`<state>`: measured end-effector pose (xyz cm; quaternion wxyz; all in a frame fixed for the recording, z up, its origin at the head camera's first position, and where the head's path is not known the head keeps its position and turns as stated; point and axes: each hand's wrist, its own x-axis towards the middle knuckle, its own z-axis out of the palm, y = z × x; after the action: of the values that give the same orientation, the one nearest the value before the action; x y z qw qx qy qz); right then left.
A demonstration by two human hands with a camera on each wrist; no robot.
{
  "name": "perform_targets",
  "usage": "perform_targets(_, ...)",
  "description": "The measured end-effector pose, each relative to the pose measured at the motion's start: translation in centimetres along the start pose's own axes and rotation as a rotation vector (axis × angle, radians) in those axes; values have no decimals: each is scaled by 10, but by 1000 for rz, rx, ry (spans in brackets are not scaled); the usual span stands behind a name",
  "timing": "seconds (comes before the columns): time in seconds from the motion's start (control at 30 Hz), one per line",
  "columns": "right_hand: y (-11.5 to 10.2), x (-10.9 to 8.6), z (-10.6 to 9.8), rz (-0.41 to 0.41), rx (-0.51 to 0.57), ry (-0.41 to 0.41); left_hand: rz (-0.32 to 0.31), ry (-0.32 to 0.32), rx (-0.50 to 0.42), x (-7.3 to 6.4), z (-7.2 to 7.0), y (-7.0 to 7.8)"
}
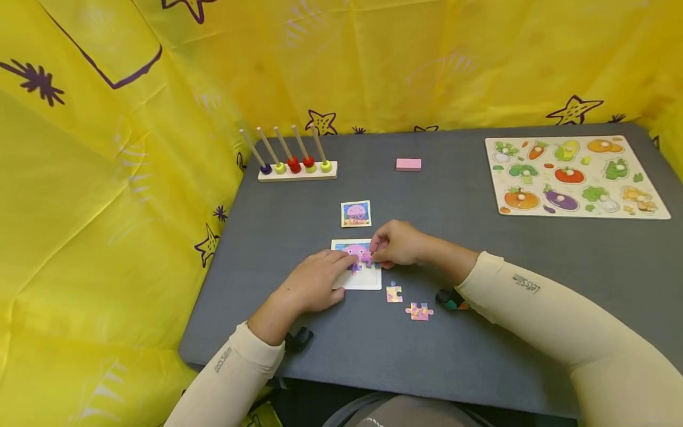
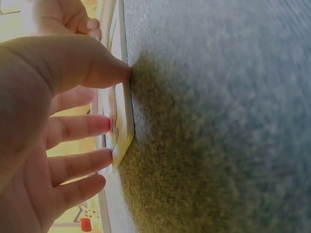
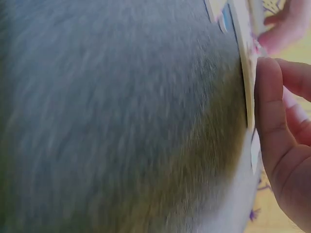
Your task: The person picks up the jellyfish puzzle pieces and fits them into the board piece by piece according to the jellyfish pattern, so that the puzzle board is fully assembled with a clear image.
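A white puzzle tray (image 1: 368,283) lies on the grey table, its upper part filled by a pink sea-creature picture (image 1: 354,252). My left hand (image 1: 315,281) rests on it from the left, fingers extended over the pieces. In the left wrist view, the thumb of that hand (image 2: 63,121) touches the tray's rim. At the tray's right side, my right hand (image 1: 402,243) pinches a puzzle piece (image 1: 375,265), mostly hidden by the fingertips. Two loose pieces, one yellowish (image 1: 394,294) and one pink and yellow (image 1: 419,312), lie near the tray's lower right corner.
Behind the tray lies a small picture card (image 1: 356,214). Farther back stand a peg stacker with rings (image 1: 296,174) and a pink block (image 1: 408,165). A vegetable puzzle board (image 1: 578,172) occupies the back right. Yellow cloth (image 1: 373,65) hangs along the table's back and left.
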<state>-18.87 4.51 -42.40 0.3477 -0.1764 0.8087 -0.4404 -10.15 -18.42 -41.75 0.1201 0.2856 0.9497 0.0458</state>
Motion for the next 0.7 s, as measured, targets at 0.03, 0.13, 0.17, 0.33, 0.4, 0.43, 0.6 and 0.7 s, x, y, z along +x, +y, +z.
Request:
perform_targets(0.03, -1, 1, 3, 4, -6, 5, -2, -1, 5, 0, 0, 0)
perform_targets(0.13, -3, 4, 10, 9, -42, 21, -6, -9, 22, 1, 0, 2)
perform_targets(0.17, -3, 5, 11, 6, -60, 24, -7, -13, 28, 1, 0, 2)
perform_targets(0.33, -6, 4, 11, -50, -219, 58, -20, -31, 58, 2, 0, 5)
perform_targets(0.4, -6, 4, 8, -68, -281, 80, -27, -34, 69, 2, 1, 5)
perform_targets(0.43, -6, 4, 7, -71, -306, 89, -29, -35, 74, 2, 1, 6)
perform_targets(0.6, -2, 6, 3, -84, -405, 113, -39, -37, 93, 3, 3, 7)
perform_targets(0.7, 0, 6, 3, -109, -441, 135, -51, -41, 100, 3, 4, 7)
